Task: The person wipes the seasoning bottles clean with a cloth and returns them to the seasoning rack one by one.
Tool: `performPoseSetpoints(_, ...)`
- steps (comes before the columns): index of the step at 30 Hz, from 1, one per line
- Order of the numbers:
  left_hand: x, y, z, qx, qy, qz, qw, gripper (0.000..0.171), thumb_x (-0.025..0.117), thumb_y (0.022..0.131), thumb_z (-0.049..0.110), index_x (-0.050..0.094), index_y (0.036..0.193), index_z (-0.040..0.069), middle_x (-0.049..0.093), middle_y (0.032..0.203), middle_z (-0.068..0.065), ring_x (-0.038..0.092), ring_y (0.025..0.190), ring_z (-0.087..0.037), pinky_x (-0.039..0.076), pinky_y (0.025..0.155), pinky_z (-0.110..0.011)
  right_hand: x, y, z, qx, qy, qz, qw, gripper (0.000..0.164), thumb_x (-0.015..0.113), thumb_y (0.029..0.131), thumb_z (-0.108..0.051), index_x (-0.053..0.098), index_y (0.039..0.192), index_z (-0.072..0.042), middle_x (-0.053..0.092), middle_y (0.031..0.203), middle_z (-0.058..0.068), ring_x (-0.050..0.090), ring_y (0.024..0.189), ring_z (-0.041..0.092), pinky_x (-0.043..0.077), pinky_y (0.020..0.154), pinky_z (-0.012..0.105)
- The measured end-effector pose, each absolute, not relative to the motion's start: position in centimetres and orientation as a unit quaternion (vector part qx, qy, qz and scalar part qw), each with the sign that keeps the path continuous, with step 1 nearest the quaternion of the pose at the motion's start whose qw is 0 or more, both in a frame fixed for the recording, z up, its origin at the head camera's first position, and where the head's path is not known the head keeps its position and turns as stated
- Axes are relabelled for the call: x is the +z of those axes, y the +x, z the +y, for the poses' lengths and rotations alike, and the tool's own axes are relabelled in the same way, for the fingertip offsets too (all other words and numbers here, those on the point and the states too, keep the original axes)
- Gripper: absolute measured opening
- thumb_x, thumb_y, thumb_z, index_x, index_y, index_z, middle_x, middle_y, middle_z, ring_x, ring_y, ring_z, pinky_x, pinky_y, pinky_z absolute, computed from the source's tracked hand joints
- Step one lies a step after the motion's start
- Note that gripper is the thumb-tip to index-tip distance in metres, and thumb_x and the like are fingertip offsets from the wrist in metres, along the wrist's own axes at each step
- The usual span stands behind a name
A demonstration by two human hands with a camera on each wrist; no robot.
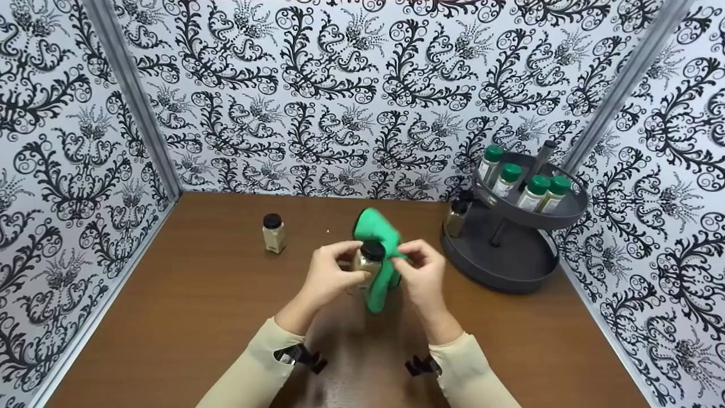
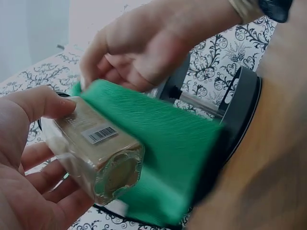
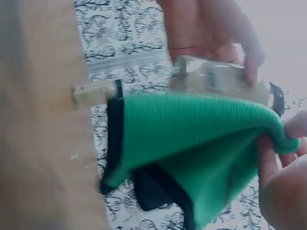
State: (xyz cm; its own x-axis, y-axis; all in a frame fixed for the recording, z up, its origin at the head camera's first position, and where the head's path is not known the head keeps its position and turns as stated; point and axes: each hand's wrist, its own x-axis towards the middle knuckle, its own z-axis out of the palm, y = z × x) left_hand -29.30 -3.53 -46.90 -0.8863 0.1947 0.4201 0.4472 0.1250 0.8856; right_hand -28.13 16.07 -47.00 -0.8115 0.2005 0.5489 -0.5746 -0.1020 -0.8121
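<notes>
My left hand (image 1: 333, 271) grips a clear spice jar (image 2: 91, 139) with a black cap and pale tan powder inside; its barcode label and base face the left wrist camera. Beside it, my right hand (image 1: 422, 272) pinches a green cloth (image 1: 376, 226) with a dark edge between thumb and fingers. The cloth hangs down in folds right against the jar, and in the right wrist view the cloth (image 3: 192, 120) covers part of the jar (image 3: 211, 76). Whether cloth and jar touch all along cannot be told.
Another black-capped jar (image 1: 274, 235) stands on the brown table (image 1: 204, 317) at left. At right is a dark two-tier round rack (image 1: 510, 272). Several green-capped jars (image 1: 532, 192) stand on its upper tier, and a dark-capped jar (image 1: 456, 218) on the lower. Patterned walls (image 1: 362, 85) enclose the table.
</notes>
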Motion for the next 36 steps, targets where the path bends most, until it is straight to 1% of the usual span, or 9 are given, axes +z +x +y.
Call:
performPoseSetpoints(5, -47.0, -29.1, -3.3, -0.623, -0.218, -0.744, 0.104, 0.050, 0.082, 0.072, 0.003, 0.077, 0.122, 0.002, 0.079, 0.100, -0.016, 0.076, 0.088, -0.022, 0.065, 0.082, -0.041, -46.9, -28.1, 16.3, 0.732, 0.159, -0.609, 0.261, 0.016, 0.071, 0.075, 0.022, 0.068, 0.087, 0.010, 0.071, 0.088, -0.003, 0.067, 0.081, 0.009, 0.057, 0.074, 0.020)
performPoseSetpoints(10, -47.1, -29.1, -3.3, -0.638, -0.193, -0.736, 0.116, 0.052, 0.083, 0.071, 0.003, 0.077, 0.123, 0.002, 0.080, 0.102, -0.017, 0.076, 0.089, -0.021, 0.064, 0.079, -0.030, -47.7, -28.7, 16.4, 0.657, 0.151, -0.720, 0.166, 0.013, 0.069, 0.072, 0.017, 0.068, 0.083, 0.010, 0.066, 0.077, -0.004, 0.060, 0.072, 0.007, 0.050, 0.066, 0.020)
performPoseSetpoints(13, -47.1, -29.1, -3.4, -0.642, -0.191, -0.731, 0.131, 0.052, 0.084, 0.071, 0.003, 0.077, 0.123, 0.000, 0.080, 0.105, -0.018, 0.076, 0.091, -0.021, 0.063, 0.081, -0.030, -48.3, -28.9, 16.1, 0.580, 0.155, -0.793, 0.105, 0.012, 0.069, 0.070, 0.012, 0.068, 0.079, 0.004, 0.063, 0.073, -0.006, 0.056, 0.070, 0.006, 0.046, 0.066, 0.021)
performPoseSetpoints(16, -47.0, -29.1, -3.5, -0.633, -0.194, -0.734, 0.149, 0.051, 0.084, 0.071, 0.003, 0.077, 0.122, 0.000, 0.080, 0.106, -0.017, 0.075, 0.092, -0.022, 0.063, 0.082, -0.031, -48.7, -29.0, 15.8, 0.537, 0.160, -0.824, 0.077, 0.011, 0.070, 0.071, 0.008, 0.068, 0.078, 0.001, 0.064, 0.073, -0.003, 0.056, 0.070, 0.006, 0.047, 0.067, 0.022)
performPoseSetpoints(20, -46.7, -29.1, -3.6, -0.630, -0.198, -0.736, 0.151, 0.049, 0.084, 0.071, 0.001, 0.078, 0.120, 0.003, 0.079, 0.105, -0.014, 0.072, 0.091, -0.019, 0.062, 0.080, -0.029, -48.5, -28.8, 15.6, 0.569, 0.149, -0.801, 0.110, 0.011, 0.070, 0.072, 0.009, 0.070, 0.080, 0.003, 0.068, 0.077, 0.005, 0.058, 0.071, 0.008, 0.048, 0.067, 0.022)
performPoseSetpoints(24, -46.9, -29.2, -3.5, -0.624, -0.210, -0.742, 0.129, 0.048, 0.083, 0.072, 0.002, 0.079, 0.120, 0.004, 0.079, 0.101, -0.013, 0.072, 0.089, -0.015, 0.063, 0.078, -0.028, -47.6, -28.3, 15.9, 0.650, 0.131, -0.723, 0.196, 0.013, 0.070, 0.074, 0.017, 0.071, 0.084, 0.009, 0.069, 0.080, 0.001, 0.062, 0.073, 0.007, 0.051, 0.068, 0.019)
performPoseSetpoints(29, -47.2, -29.2, -3.2, -0.619, -0.220, -0.745, 0.110, 0.049, 0.081, 0.072, 0.003, 0.078, 0.121, 0.002, 0.079, 0.099, -0.014, 0.074, 0.086, -0.016, 0.065, 0.082, -0.042, -46.6, -27.9, 16.4, 0.708, 0.146, -0.628, 0.287, 0.018, 0.072, 0.075, 0.022, 0.071, 0.085, 0.007, 0.073, 0.086, -0.004, 0.070, 0.082, 0.009, 0.059, 0.074, 0.019)
performPoseSetpoints(32, -47.3, -29.2, -3.0, -0.620, -0.217, -0.745, 0.115, 0.047, 0.081, 0.073, 0.004, 0.078, 0.120, 0.003, 0.079, 0.099, -0.014, 0.074, 0.086, -0.018, 0.065, 0.083, -0.049, -46.5, -28.0, 16.6, 0.704, 0.153, -0.632, 0.287, 0.018, 0.072, 0.075, 0.021, 0.071, 0.084, 0.006, 0.073, 0.088, -0.004, 0.071, 0.084, 0.009, 0.059, 0.075, 0.019)
performPoseSetpoints(36, -47.3, -29.0, -3.0, -0.625, -0.201, -0.744, 0.130, 0.049, 0.084, 0.072, 0.004, 0.078, 0.120, 0.002, 0.080, 0.101, -0.016, 0.076, 0.089, -0.021, 0.065, 0.083, -0.044, -47.0, -28.5, 16.7, 0.668, 0.150, -0.697, 0.215, 0.012, 0.071, 0.075, 0.017, 0.070, 0.084, 0.009, 0.069, 0.082, -0.005, 0.065, 0.076, 0.007, 0.054, 0.069, 0.019)
